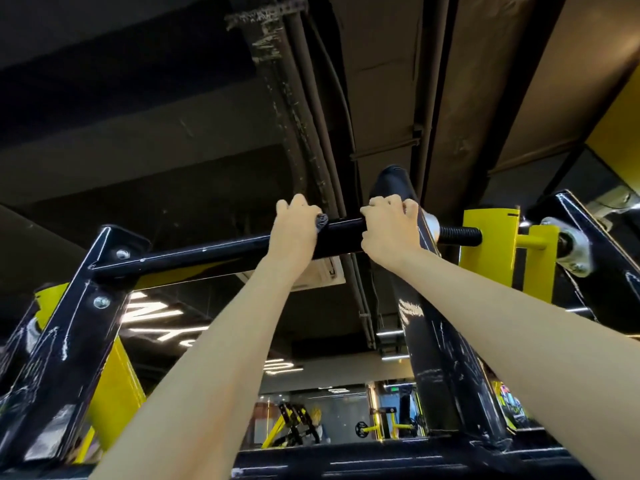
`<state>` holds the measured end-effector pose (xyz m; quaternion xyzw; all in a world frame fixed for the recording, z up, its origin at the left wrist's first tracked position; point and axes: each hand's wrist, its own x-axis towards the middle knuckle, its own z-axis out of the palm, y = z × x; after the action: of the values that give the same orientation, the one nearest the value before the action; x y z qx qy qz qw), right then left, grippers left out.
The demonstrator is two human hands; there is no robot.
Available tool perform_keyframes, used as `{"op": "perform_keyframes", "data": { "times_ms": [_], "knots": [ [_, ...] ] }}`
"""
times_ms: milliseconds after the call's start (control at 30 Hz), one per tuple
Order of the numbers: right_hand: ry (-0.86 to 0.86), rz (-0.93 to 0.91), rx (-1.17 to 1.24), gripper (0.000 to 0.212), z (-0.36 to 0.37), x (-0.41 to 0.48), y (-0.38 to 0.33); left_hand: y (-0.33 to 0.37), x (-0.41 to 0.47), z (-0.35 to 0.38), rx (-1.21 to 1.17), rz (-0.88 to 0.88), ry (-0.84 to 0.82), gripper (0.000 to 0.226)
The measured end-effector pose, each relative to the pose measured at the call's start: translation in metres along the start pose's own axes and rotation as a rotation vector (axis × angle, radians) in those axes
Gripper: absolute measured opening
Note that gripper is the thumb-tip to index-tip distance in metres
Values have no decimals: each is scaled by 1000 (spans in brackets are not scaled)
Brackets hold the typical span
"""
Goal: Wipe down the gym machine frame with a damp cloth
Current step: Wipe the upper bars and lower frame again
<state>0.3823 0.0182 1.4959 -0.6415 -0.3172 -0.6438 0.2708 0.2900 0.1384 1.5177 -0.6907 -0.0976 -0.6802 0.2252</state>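
I look up at a black gym machine frame. Its top crossbar (214,252) runs from a bolted left upright (69,327) to a black right upright (446,358). My left hand (294,230) curls over the crossbar and holds a small grey cloth (321,222) against it; only a bit of cloth shows at my fingers. My right hand (389,230) grips the crossbar just right of it, beside the right upright. Both arms reach up from below.
A yellow bracket (488,240) with a black threaded rod (460,235) sits right of my right hand, and a bearing mount (571,249) beyond it. Ceiling pipes (304,109) run overhead. Yellow panels flank the frame. Other yellow machines (291,424) stand far below.
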Motion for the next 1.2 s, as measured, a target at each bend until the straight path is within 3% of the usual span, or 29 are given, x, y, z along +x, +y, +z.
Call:
{"op": "perform_keyframes", "data": {
  "times_ms": [67,200,267,367,467,567,700,833,933,1033,1200],
  "knots": [
    [5,-17,-5,33,2,3,2,0,10,-6,13,-18,-35,29],
    [28,33,3,32,8,3,2,36,22,4,-168,118,-85,27],
    [22,42,54,44,9,6,2,23,26,6,-171,120,-102,30],
    [18,31,185,78,8,11,6,-4,36,5,39,49,-168,33],
    [42,5,208,93,12,17,13,21,32,5,56,140,-108,33],
    [73,5,203,97,15,18,15,31,24,6,-36,172,-91,37],
    [-18,-11,174,100,3,20,13,4,33,-5,184,107,-214,35],
    [-8,-45,156,101,0,24,14,41,27,-4,81,244,-153,30],
    [16,-67,126,99,3,23,14,28,18,-5,126,188,-151,43],
    [11,-76,133,95,4,21,16,21,12,-5,203,81,-105,40],
    [61,-40,167,85,7,22,16,58,-7,13,30,176,34,35]
  ]
}}
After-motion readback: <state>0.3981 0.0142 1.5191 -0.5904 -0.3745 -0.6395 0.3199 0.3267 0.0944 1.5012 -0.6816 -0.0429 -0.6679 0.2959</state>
